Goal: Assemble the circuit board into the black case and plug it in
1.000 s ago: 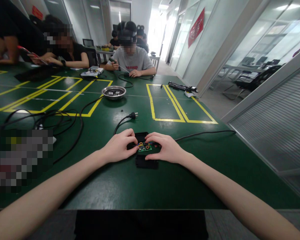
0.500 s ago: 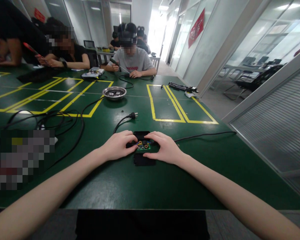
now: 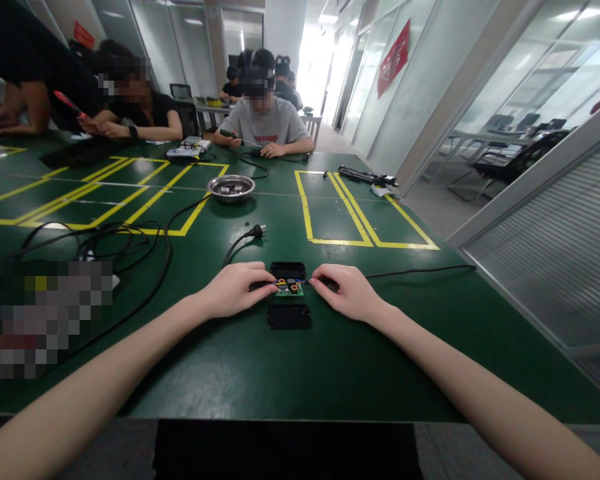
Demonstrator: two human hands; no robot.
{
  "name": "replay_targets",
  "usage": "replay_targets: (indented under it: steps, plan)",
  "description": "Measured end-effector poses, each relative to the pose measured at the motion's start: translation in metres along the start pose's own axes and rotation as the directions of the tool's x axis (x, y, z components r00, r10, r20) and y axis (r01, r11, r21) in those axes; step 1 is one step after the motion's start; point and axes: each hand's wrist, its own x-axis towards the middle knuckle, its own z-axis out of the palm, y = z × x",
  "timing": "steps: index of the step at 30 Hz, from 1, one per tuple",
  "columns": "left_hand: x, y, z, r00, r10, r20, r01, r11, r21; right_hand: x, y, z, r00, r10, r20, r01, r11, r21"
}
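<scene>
A small green circuit board [image 3: 290, 288] with copper coils and thin wires lies between my two hands. My left hand [image 3: 235, 290] is closed at its left edge, thumb and fingers round the black power cord [image 3: 261, 285] where it meets the board. On the right side, my right hand [image 3: 349, 292] pinches the other black cable [image 3: 400, 273] close to the board's wires. Behind the board sits one black plastic case half [image 3: 287, 268]. The other case half [image 3: 289, 317] lies in front of it, apart from both hands.
The cord's plug [image 3: 256, 231] rests beyond my left hand. Farther back stands a metal bowl [image 3: 231, 189] with small metal parts. Coiled cables [image 3: 125, 243] lie at left, a folded black tripod-like item [image 3: 363, 175] at far right. A co-worker [image 3: 265, 123] sits opposite with a screwdriver.
My right hand has drawn back rightward from the board and case halves and now pinches the cable. My left hand stays at the board's left edge. The plug has shifted slightly left.
</scene>
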Motion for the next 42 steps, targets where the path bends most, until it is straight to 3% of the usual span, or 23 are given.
replay_targets:
  steps: [5,10,14,19,26,29,34,38,42]
  plan:
    - [-0.005,0.007,-0.012,0.988,-0.007,0.157,0.062,0.936,-0.346,-0.005,-0.007,-0.011,0.976,-0.218,0.014,0.216,0.973,0.086]
    - [-0.008,0.012,-0.011,0.964,-0.042,0.261,0.157,0.885,-0.438,-0.006,-0.011,-0.014,0.944,-0.315,0.098,0.308,0.948,0.087]
    - [-0.007,0.013,-0.005,0.965,-0.086,0.247,0.185,0.892,-0.413,-0.006,-0.008,-0.013,0.937,-0.320,0.143,0.318,0.947,0.035]
    - [-0.007,0.009,-0.002,0.977,-0.184,0.105,0.209,0.921,-0.328,-0.005,-0.006,-0.010,0.950,-0.270,0.159,0.281,0.958,-0.053]
    - [-0.008,0.005,-0.007,0.977,-0.085,0.194,0.159,0.897,-0.412,-0.003,-0.007,-0.012,0.953,-0.194,0.233,0.202,0.979,-0.010]
    - [-0.008,0.005,-0.007,0.983,-0.057,0.172,0.114,0.932,-0.343,-0.003,-0.006,-0.013,0.946,-0.195,0.259,0.188,0.981,0.054]
    - [-0.009,0.011,-0.009,0.990,0.042,0.135,-0.033,0.997,-0.068,-0.004,-0.003,-0.009,0.955,-0.184,0.234,0.158,0.979,0.125]
    - [-0.012,0.019,-0.010,0.981,0.103,0.167,-0.128,0.981,0.145,-0.005,0.001,-0.008,0.961,-0.161,0.226,0.106,0.966,0.237]
    - [-0.013,0.025,-0.009,0.974,0.156,0.162,-0.198,0.936,0.290,-0.006,0.000,-0.010,0.947,-0.239,0.214,0.207,0.965,0.164]
